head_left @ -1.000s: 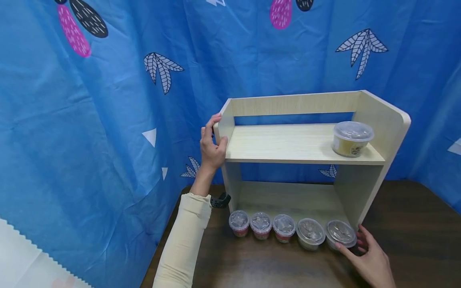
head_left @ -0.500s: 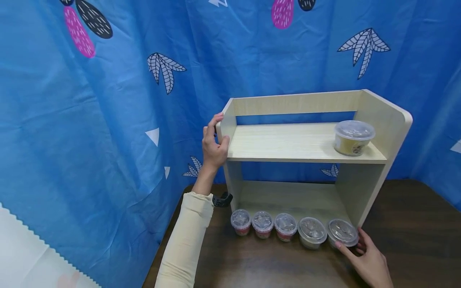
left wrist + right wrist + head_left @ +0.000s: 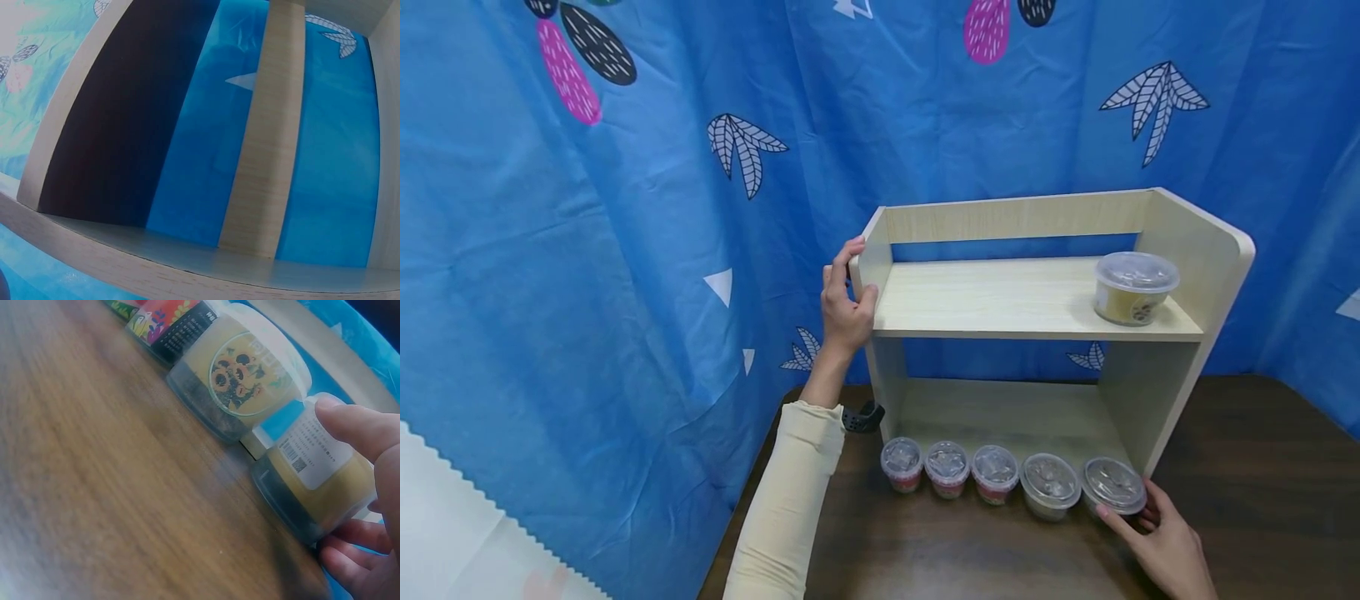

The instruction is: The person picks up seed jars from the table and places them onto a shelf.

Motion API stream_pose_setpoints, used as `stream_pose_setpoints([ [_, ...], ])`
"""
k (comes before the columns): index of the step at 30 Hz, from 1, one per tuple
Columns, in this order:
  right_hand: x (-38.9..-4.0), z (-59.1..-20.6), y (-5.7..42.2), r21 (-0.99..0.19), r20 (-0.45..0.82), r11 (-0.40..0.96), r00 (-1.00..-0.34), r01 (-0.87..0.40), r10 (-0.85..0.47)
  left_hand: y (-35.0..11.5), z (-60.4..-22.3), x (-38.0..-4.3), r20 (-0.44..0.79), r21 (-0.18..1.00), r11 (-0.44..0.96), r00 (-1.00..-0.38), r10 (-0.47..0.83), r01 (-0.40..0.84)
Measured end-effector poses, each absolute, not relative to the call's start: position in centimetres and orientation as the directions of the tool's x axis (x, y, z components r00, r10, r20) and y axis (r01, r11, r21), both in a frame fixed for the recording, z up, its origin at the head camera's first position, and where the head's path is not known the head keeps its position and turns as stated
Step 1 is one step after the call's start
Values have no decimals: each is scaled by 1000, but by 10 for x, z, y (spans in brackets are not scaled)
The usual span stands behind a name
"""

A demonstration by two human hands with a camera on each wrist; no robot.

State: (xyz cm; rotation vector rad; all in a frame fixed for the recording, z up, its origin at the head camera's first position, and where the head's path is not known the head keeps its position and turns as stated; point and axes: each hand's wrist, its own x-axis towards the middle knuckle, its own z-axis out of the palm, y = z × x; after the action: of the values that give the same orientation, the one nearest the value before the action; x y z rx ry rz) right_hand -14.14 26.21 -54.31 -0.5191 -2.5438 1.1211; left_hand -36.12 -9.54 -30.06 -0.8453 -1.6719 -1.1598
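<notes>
My left hand [image 3: 846, 312] grips the left side panel of a pale wooden two-tier shelf [image 3: 985, 296], fingers behind its edge and thumb in front. Low on the right, my right hand [image 3: 1172, 546] holds a clear lidded plastic tub [image 3: 1114, 485] between thumb and fingers; the right wrist view shows this tub [image 3: 319, 469] with a white printed label and dark base, standing on the table. Beside it stands a similar tub [image 3: 1049, 485] bearing a sunflower print [image 3: 240, 381]. In the left wrist view, only the shelf's boards [image 3: 265, 137] appear; the left hand is out of that frame.
Three smaller lidded tubs [image 3: 947, 468] with red bands continue the row leftward along the shelf's front. A larger yellow-labelled tub [image 3: 1135, 287] sits on the upper tier at right. The dark wooden table [image 3: 970, 550] lies below, and a patterned blue curtain [image 3: 625, 275] hangs behind.
The right hand's fingers have drawn slightly closer around the rightmost tub. The left hand keeps its grip on the shelf, and the row of tubs stays in place.
</notes>
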Motion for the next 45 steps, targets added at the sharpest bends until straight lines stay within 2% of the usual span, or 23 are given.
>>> stream_pose_setpoints([
  [13, -145, -539, 261, -773, 78, 587, -883, 240, 463, -95, -299, -360, 932, 330, 337, -362, 35, 882],
  [24, -143, -540, 261, -786, 114, 583, -880, 204, 461, -96, -299, -358, 927, 341, 345, -374, 32, 875],
  [34, -141, -538, 261, -806, 104, 541, -843, 239, 527, -96, -301, -359, 930, 331, 345, -366, 38, 878],
  [45, -139, -527, 260, -821, 175, 529, -788, 214, 590, -95, -300, -359, 935, 317, 342, -352, 41, 884],
])
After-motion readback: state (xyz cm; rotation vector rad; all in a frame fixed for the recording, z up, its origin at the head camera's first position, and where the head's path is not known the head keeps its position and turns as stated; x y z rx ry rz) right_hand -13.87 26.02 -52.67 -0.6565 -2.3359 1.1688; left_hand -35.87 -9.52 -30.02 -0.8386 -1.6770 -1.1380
